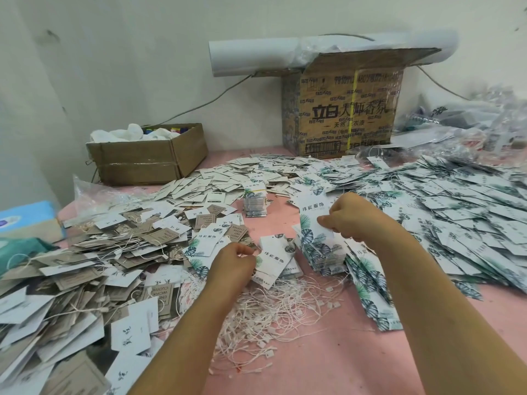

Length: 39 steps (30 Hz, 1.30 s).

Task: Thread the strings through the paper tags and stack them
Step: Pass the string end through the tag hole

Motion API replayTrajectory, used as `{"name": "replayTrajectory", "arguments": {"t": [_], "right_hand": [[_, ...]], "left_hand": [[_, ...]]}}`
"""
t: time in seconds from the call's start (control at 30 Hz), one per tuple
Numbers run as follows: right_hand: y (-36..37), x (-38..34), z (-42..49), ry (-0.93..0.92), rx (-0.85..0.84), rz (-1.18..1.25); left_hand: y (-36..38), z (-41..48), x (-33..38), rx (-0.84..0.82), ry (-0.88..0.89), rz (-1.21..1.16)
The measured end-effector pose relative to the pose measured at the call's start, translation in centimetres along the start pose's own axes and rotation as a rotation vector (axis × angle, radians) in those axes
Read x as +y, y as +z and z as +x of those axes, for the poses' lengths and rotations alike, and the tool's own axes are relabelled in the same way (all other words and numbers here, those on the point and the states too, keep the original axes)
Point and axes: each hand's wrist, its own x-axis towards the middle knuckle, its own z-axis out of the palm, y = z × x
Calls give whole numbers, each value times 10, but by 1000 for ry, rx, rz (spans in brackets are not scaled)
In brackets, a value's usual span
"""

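Pinches leaf-print tag (pixel 309 213) by its edge in right hand (pixel 345 220), raised over pink table (pixel 342 363), just above short stack of matching tags (pixel 322 252). Curls left hand (pixel 233 262) with fingertips at edge of second tag (pixel 275 259) lying flat; cannot tell whether gripping it or a string. Between forearms: heap of loose white strings (pixel 285 312). Behind: banded tag bundle (pixel 255 202). To right: spread of leaf tags (pixel 456 218). To left: brown and white tags (pixel 85 266). At wall: large cardboard box (pixel 342 109), small box (pixel 148 158).

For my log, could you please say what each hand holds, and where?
Right hand pinches a leafy tag by its right edge; left hand: cannot be told.
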Motion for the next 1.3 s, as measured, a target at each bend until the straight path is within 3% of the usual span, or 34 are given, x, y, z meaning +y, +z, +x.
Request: {"name": "replayTrajectory", "arguments": {"t": [0.13,0.27,0.47,0.6,0.87,1.03,1.3], "right_hand": [[0,-1,-1,6,-16,-9],[-1,-2,-2,8,-26,-16],[-2,-2,-2,-22,-5,-9],[-2,-2,-2,-36,3,8],[-1,-1,0,-49,-28,-16],[0,2,1,-74,-39,-16],[10,3,6,-224,-225,215]], "left_hand": [[2,-5,-2,36,63,301],[5,-6,-3,43,54,348],[-1,-5,0,-40,29,-82],[-3,-7,3,-21,18,-213],[-2,-6,-3,67,33,-171],[-3,-8,-2,10,30,-205],[0,-11,12,-23,124,-377]]}}
